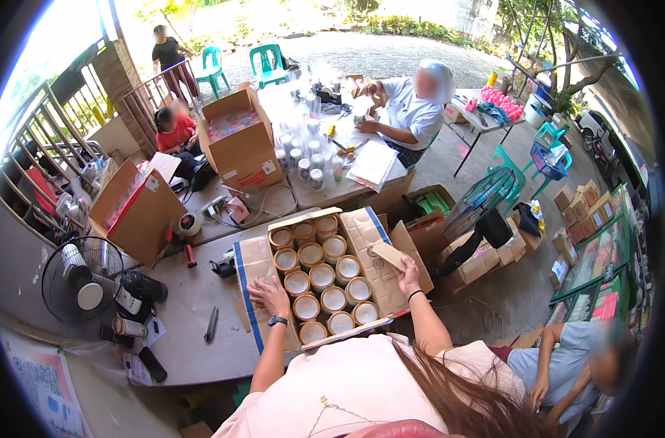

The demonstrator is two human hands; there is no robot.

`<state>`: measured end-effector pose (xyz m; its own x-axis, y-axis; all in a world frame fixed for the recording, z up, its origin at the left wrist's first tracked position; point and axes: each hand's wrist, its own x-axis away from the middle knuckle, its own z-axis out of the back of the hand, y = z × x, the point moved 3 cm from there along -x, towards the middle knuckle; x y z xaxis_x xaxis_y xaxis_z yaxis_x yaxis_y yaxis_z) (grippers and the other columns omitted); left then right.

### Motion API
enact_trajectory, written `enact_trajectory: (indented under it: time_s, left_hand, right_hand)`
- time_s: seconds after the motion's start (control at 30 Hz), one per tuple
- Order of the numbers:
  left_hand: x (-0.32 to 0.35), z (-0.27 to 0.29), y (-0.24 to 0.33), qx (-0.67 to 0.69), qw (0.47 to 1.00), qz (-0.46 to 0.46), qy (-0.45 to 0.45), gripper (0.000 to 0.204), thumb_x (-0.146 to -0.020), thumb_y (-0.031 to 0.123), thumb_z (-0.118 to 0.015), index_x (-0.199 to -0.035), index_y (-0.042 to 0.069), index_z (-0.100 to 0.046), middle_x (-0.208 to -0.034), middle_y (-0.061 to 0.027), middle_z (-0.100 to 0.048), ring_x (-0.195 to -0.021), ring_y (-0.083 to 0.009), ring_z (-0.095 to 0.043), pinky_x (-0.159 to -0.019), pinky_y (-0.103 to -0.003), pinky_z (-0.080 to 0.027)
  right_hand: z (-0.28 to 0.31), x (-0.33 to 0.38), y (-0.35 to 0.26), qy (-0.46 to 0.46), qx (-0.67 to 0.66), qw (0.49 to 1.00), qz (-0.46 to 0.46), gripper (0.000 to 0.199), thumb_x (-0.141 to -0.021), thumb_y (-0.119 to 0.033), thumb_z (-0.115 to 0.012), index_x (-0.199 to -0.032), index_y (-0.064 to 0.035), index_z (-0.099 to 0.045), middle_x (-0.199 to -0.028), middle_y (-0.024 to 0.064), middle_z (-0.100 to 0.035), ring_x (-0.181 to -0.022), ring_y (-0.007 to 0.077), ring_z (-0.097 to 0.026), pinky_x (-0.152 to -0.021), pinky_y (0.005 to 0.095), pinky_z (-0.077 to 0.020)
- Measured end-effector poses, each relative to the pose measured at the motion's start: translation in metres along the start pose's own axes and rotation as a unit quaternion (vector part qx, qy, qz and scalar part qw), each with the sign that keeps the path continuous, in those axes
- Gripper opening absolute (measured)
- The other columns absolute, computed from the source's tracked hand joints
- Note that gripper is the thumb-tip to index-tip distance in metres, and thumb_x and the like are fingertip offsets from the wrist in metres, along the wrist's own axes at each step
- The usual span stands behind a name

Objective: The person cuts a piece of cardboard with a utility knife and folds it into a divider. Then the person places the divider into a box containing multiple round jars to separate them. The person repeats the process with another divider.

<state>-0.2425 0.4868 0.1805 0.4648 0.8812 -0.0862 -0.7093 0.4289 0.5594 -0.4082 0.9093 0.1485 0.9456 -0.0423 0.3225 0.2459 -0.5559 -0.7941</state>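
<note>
In front of me an open cardboard box (366, 228) with blue-edged flaps holds rows of round, tan-rimmed jars with white contents, like jar candles (322, 277). My left hand (272, 296), a watch on its wrist, lies with fingers spread on the box's left flap, beside the jars. On the other side, my right hand (408, 280) has its fingers closed around a small flat piece of cardboard (391, 255) over the right flap. A dark band circles that wrist.
Left on the table lie a box cutter (211, 324) and a black phone (153, 364); a fan (82, 281) stands beyond. Tall cartons (241, 139) stand ahead. Across the table sits a person (409, 109) among clear bottles. Another fan (480, 203) is at right; a person (566, 372) sits lower right.
</note>
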Motion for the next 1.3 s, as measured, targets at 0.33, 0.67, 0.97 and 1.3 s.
enact_trajectory:
  time_s: [0.33, 0.67, 0.97, 1.3]
  left_hand:
    - [0.058, 0.012, 0.061, 0.098, 0.915, -0.362, -0.149, 0.041, -0.097, 0.036, -0.066, -0.125, 0.007, -0.063, -0.143, -0.0168, -0.045, -0.139, -0.0392, -0.035, -0.114, -0.052, -0.031]
    - [0.066, -0.004, 0.042, 0.136, 0.883, -0.386, -0.23, 0.041, -0.096, 0.034, -0.068, -0.126, 0.007, -0.062, -0.136, -0.016, -0.049, -0.133, -0.0374, -0.038, -0.11, -0.051, -0.033]
    - [0.05, 0.01, 0.027, 0.153, 0.874, -0.39, -0.247, 0.03, -0.094, 0.025, -0.072, -0.119, 0.01, -0.068, -0.122, -0.0109, -0.061, -0.122, -0.0333, -0.049, -0.106, -0.047, -0.037]
    - [0.065, 0.011, 0.021, 0.072, 0.84, -0.456, -0.285, 0.031, -0.091, 0.033, -0.071, -0.113, 0.011, -0.069, -0.122, -0.0079, -0.063, -0.126, -0.0276, -0.05, -0.104, -0.051, -0.029]
  right_hand:
    - [-0.029, 0.007, -0.009, -0.047, -0.151, 0.986, -0.048, 0.035, -0.102, -0.031, -0.062, -0.134, -0.0175, -0.061, -0.115, 0.0044, -0.069, -0.095, 0.0204, -0.068, -0.086, 0.0338, -0.0566]
    - [-0.132, 0.075, -0.04, -0.185, 0.158, 0.97, 0.008, 0.029, -0.103, -0.035, -0.063, -0.125, -0.0162, -0.062, -0.111, 0.0007, -0.067, -0.097, 0.0151, -0.068, -0.076, 0.0348, -0.0627]
    - [-0.165, 0.105, -0.022, -0.296, 0.369, 0.881, -0.004, 0.019, -0.103, -0.014, -0.062, -0.122, -0.0114, -0.068, -0.115, -0.0008, -0.069, -0.099, 0.0079, -0.064, -0.079, 0.0253, -0.0582]
    - [-0.142, 0.12, -0.03, -0.245, 0.538, 0.801, 0.096, 0.028, -0.101, -0.02, -0.059, -0.118, 0.0021, -0.065, -0.086, 0.0199, -0.073, -0.072, 0.0224, -0.075, -0.066, 0.0365, -0.0584]
